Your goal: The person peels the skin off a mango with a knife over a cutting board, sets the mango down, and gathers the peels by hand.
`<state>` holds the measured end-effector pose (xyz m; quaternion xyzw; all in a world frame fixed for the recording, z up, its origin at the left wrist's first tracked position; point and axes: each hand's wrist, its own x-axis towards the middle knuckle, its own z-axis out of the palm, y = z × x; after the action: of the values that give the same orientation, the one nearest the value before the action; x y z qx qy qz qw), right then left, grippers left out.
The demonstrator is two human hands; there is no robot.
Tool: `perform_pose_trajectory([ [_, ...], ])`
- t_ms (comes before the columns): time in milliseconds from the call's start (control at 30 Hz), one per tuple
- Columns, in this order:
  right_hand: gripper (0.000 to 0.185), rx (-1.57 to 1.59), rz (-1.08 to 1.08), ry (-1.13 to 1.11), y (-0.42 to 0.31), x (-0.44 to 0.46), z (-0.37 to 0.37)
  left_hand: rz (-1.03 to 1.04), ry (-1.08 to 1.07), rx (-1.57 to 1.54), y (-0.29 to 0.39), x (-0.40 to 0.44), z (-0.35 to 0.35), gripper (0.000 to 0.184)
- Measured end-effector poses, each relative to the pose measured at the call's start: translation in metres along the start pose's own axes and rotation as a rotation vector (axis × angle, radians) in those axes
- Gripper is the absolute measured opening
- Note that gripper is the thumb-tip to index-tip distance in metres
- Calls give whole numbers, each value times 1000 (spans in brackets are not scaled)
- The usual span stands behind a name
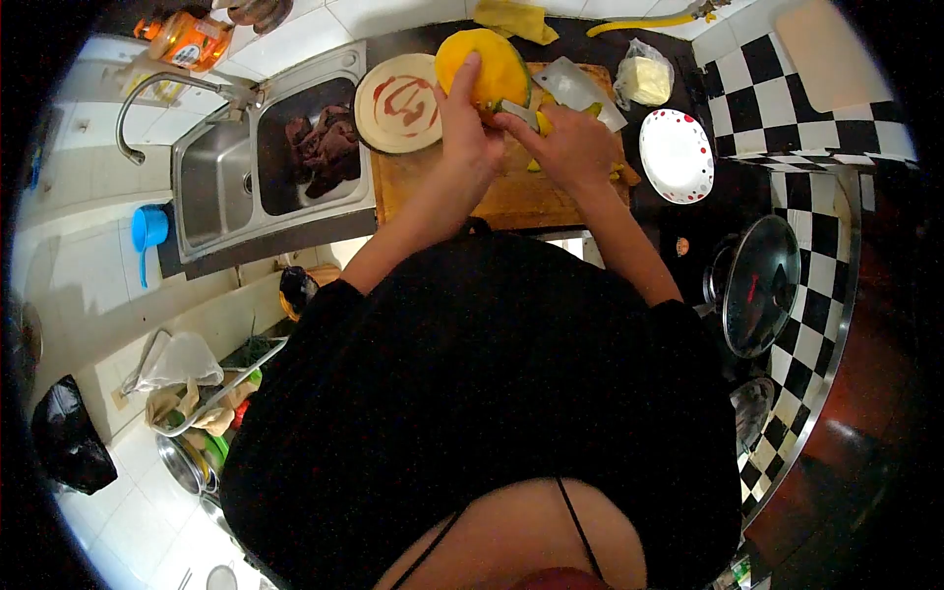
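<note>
Two bare hands work over the wooden cutting board [393, 187]. Fingers curved and partly spread, the left hand [472, 128] has hold of a yellow fruit [492, 64], its thumb pressed across the bright flesh; the fruit is held up above the board's far edge, with a strip of green skin along one side. Curled closed, the right hand [572, 147] grips a small knife [516, 112], its blade close against the fruit's lower side; the handle is hidden in the fist. Yellow-green peelings lie on the board around that hand, and a broad metal blade [570, 84] rests toward the board's far right corner.

At the board's far left corner sits a cream plate [388, 140] streaked with reddish marks. Left of the board, a double steel sink [211, 192] contains dark meat [324, 152] in its nearer basin. Right of the board are a white dotted plate [676, 157] and, beyond it, a pale block in plastic [649, 79]. A yellow cloth [516, 20] lies behind the board; farther right, a glass-lidded pan [762, 285] stands before black-and-white checkered tiles [752, 98].
</note>
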<state>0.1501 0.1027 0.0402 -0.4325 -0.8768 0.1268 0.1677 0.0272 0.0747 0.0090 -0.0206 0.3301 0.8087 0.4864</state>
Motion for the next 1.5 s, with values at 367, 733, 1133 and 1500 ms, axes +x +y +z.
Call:
perform_pose_trajectory([
  [367,73,244,87,-96,9,-2,8,38,-25,5,0,-5,2,41],
  [733,59,26,23,79,54,-17,0,-73,-125,-36,22,-4,-16,48],
  [1133,58,-137,234,-83,88,-25,21,-194,-239,-32,32,-18,-30,48],
  [1500,53,1414,441,-422,51,-24,36,-323,-245,129,26,-31,-21,51],
])
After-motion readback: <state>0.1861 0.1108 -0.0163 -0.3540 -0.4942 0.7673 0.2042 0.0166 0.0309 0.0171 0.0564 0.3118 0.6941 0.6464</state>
